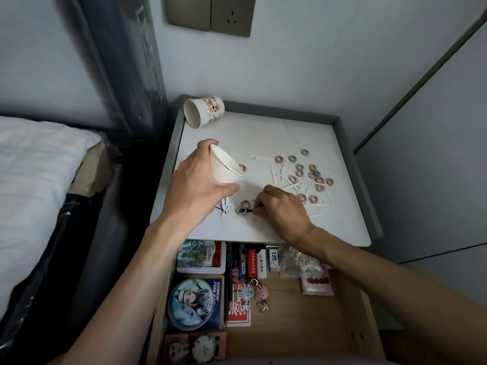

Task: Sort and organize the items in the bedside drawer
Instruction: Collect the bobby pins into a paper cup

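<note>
Just left of the right hand (283,209), which pinches a thin dark piece (251,211) on the desk (316,133), lies a grey ring (241,211). Farther up-left, the left hand (197,185) grips a tilted paper cup (226,167), mouth facing the ring.

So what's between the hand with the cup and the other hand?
In the head view, between cup and right hand lie a pink ring, a grey ring and some white picks.

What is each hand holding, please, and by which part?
Left hand grips the white paper cup around its lower wall; right hand pinches a thin dark item, too small to identify.
</note>
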The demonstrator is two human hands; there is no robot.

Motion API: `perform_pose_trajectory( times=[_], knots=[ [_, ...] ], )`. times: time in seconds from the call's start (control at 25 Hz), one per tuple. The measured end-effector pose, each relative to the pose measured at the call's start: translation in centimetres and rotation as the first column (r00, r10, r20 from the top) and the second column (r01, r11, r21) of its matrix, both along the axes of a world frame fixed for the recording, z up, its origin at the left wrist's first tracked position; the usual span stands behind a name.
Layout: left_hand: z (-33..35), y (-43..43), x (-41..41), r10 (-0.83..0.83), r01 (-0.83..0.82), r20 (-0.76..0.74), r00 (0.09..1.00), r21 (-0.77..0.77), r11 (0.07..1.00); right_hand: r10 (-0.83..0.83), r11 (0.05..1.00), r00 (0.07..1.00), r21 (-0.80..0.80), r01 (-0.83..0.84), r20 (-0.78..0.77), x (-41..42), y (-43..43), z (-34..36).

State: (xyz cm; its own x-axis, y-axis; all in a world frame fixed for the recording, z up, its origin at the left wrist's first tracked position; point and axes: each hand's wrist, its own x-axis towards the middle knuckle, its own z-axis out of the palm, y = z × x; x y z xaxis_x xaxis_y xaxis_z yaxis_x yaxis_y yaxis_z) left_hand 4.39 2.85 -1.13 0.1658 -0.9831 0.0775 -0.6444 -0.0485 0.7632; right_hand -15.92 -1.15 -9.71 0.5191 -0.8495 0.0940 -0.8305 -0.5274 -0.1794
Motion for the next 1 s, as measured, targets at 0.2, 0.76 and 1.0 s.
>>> perform_pose_trajectory(
  times=[0.2,0.76,1.0],
  knots=[
    [0.1,0.0,-0.1,-0.006,0.006,-0.002,1.0,0.0,1.0,0.063,0.978,0.992,-0.192,-0.083,-0.111,-1.0,-1.5,1.5],
    [0.0,-0.3,0.3,-0.049,0.049,-0.093,0.994,-0.008,0.999,0.326,0.92,0.925,0.16,-0.358,0.197,4.8,-4.7,14.3],
    [0.0,-0.2,3.4,0.075,-0.088,-0.165,0.983,-0.069,0.994,0.125,0.976,0.925,0.125,-0.18,0.359,5.3,-7.1,11.9]
  ],
)
